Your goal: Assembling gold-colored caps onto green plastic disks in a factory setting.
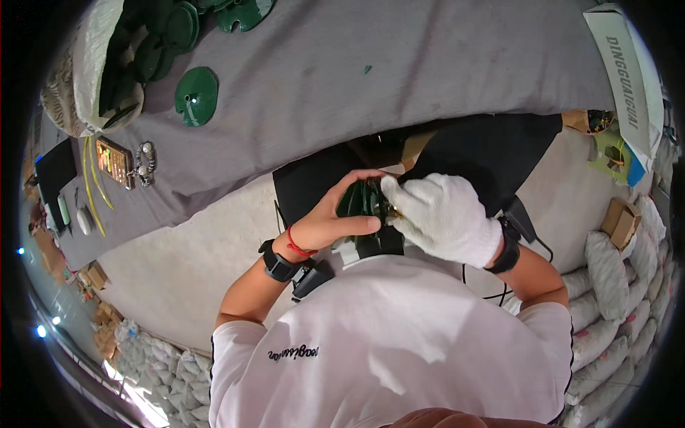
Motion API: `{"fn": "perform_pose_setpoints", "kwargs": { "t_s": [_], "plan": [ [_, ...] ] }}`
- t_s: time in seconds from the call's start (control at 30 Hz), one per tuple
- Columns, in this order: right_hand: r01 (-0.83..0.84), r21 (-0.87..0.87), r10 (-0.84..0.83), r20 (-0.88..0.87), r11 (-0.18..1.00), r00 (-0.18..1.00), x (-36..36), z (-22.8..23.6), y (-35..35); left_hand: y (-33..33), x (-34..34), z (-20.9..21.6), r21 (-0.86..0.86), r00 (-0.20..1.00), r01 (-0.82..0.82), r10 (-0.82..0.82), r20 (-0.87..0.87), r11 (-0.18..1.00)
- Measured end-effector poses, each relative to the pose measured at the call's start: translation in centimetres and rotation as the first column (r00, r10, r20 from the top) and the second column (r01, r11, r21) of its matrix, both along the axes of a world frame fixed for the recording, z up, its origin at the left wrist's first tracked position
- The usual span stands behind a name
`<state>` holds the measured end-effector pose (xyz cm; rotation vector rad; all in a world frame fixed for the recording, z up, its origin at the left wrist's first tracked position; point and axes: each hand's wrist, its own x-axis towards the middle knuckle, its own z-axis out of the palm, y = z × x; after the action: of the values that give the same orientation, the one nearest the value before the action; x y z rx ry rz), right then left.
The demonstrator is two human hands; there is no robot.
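Close in front of my body, my left hand (332, 221) is wrapped round a stack of glossy dark green discs (357, 202), its thumb along the near side. My right hand (444, 220), in a white knitted glove, is closed at the right end of that stack. A small gold-coloured bit shows at its fingertips; the rest of what it pinches is hidden. On the grey-covered table lies a single green disc (196, 96), notched like a lily pad with a small centre spot. More green discs (171, 32) fill a white sack (89, 64) at the far left.
The grey cloth (428, 64) covers the table before me. Along its left side lie a phone (114, 162), a beaded bracelet (145, 164) and yellow strips (91, 185). A white carton (628, 85) stands far right; filled sacks (606, 328) are piled on the right.
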<state>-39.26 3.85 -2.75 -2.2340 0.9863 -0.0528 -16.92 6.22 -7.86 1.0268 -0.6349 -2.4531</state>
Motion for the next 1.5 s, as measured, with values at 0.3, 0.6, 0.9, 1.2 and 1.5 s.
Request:
{"fn": "perform_pose_setpoints", "kwargs": {
  "t_s": [0.3, 0.6, 0.9, 1.2, 1.5],
  "plan": [
    [0.221, 0.975, -0.707, -0.171, -0.021, 0.686, -1.7, -5.7, 0.5, 0.2, -0.4, -1.6, -0.611, 0.945, 0.260, -0.067, 0.321, 0.747],
    [-0.043, 0.919, -0.858, -0.348, -0.392, 0.378, -0.8, -4.7, -0.4, -0.7, -0.1, -4.1, -0.300, 0.984, -0.051, 0.099, 0.148, 0.953],
    [-0.044, 0.941, -0.900, -0.307, -0.336, 0.310, -0.8, -3.7, 0.6, 0.5, 0.0, -5.8, 0.419, 0.903, -0.324, 0.410, -0.131, 0.848],
    [0.227, 0.962, -0.974, -0.183, -0.150, 0.134, 1.2, -3.6, 0.8, 0.2, -0.9, -3.7, 0.686, 0.891, -0.295, 0.452, -0.054, 0.665],
    [0.187, 0.952, -0.945, -0.275, -0.242, 0.176, 2.1, -4.7, 1.4, 0.0, -1.2, -4.2, 0.490, 0.867, -0.469, 0.488, 0.099, 0.735]
  ]
}}
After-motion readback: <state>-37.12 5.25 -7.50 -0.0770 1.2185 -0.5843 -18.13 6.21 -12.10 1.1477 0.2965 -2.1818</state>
